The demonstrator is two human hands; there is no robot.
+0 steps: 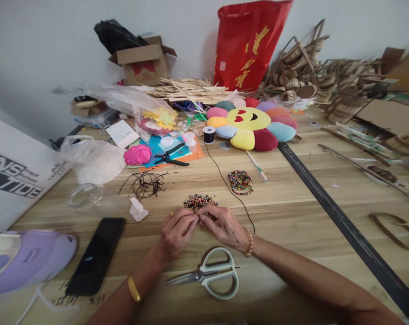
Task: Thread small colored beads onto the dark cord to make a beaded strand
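My left hand and my right hand meet fingertip to fingertip, both closed in a pinch. What they hold is too small to make out. A faint thin line, perhaps a thread, runs down below the fingers. Right behind the fingertips lies a pile of small multicoloured beads, its near side partly covered by my hands. Below my hands rests a pair of scissors with pale handles, blades pointing left. A coil of strung multicoloured beads lies beyond my right hand.
A spool of black cord trails its cord toward my right wrist. Left are a black phone, a clear jar, tangled black cord bits, pink yarn and black pliers. A flower cushion sits behind.
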